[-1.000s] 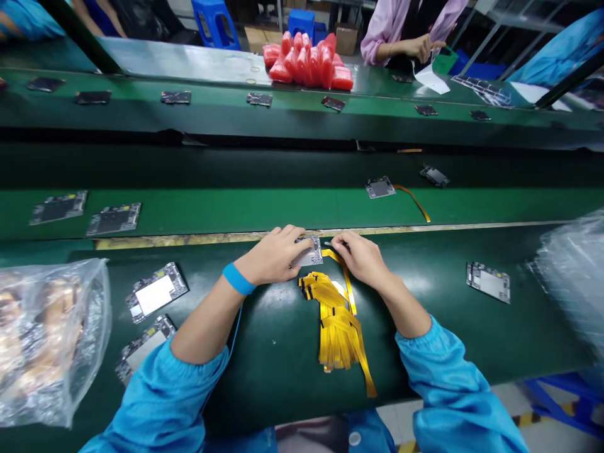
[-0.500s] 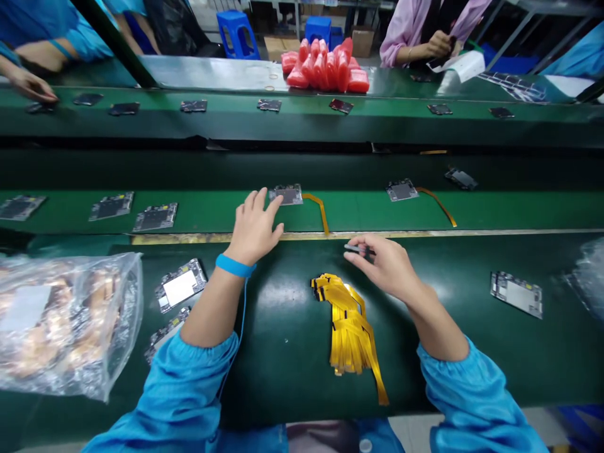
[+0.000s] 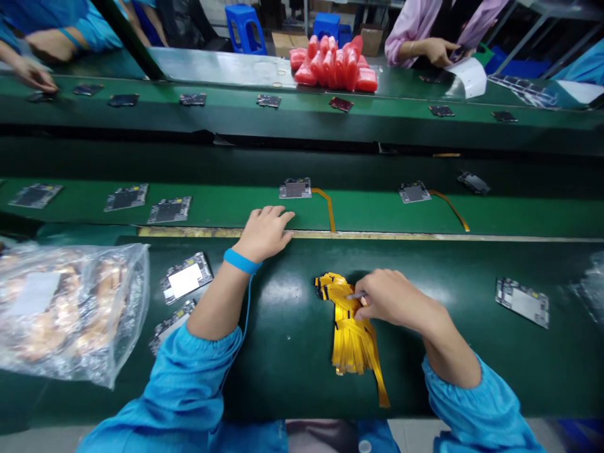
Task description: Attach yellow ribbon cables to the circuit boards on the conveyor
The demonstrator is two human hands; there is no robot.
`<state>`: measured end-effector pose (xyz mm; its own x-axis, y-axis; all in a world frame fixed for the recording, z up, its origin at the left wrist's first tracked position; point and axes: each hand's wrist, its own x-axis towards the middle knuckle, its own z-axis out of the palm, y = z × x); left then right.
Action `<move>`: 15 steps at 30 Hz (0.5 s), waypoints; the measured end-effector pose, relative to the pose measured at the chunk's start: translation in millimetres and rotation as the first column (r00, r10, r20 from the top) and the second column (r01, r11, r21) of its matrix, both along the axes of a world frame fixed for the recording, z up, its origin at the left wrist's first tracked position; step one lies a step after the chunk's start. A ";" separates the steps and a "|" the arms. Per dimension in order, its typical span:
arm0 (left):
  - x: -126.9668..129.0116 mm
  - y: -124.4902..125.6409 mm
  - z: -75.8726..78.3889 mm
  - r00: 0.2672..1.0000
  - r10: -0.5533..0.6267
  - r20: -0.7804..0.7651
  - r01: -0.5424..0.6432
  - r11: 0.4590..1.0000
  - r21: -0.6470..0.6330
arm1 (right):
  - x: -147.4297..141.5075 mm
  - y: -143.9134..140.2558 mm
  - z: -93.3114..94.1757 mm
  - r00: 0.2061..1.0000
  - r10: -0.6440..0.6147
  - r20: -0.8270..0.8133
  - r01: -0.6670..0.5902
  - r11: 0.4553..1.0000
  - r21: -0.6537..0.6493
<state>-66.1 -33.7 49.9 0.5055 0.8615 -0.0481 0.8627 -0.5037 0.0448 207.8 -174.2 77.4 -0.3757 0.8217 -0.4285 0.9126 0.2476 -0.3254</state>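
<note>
My left hand (image 3: pixel 267 233), with a blue band on the wrist, hovers at the near edge of the green belt, fingers outstretched and holding nothing. Just beyond it lies a circuit board (image 3: pixel 295 188) with an orange flex cable (image 3: pixel 325 202) running off its right side. My right hand (image 3: pixel 389 299) is closed on a pair of slim grey tweezers (image 3: pixel 357 295), whose tips reach over a bundle of yellow flex cables (image 3: pixel 352 349). Whether the tips touch a cable I cannot tell. To the left, two boards with white pads (image 3: pixel 186 279) rest on the dark green table.
A clear plastic bag (image 3: pixel 70 314) of copper-coloured parts lies at left. Another board (image 3: pixel 522 302) sits at right. Several boards, including one with a cable (image 3: pixel 414 192), line the belt (image 3: pixel 368 214). Across it are red packets (image 3: pixel 335 66) and other people's hands.
My left hand has drawn back from the board on the belt. My right hand has moved down with the tweezers to the yellow cable bundle. The view has shifted slightly.
</note>
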 end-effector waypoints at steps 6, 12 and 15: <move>5.4 -5.3 5.7 0.999 -0.008 -0.041 0.006 0.999 -0.045 | -1.1 -3.4 -12.6 0.996 0.019 0.092 -0.013 0.998 -0.069; 8.4 -5.8 7.8 0.998 0.020 -0.054 -0.023 0.998 -0.054 | 7.7 3.9 -20.6 0.997 -0.005 0.076 0.014 0.992 -0.125; 7.9 -8.7 12.2 0.997 0.013 -0.077 -0.016 0.999 -0.035 | 24.4 4.0 -34.6 1.000 -0.020 0.007 0.021 0.998 -0.057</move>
<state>-58.1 -42.4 62.1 0.4867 0.8657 -0.1175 0.8714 -0.4905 -0.0043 232.2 -170.2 42.8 -0.3563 0.8034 -0.4770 0.9193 0.2102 -0.3327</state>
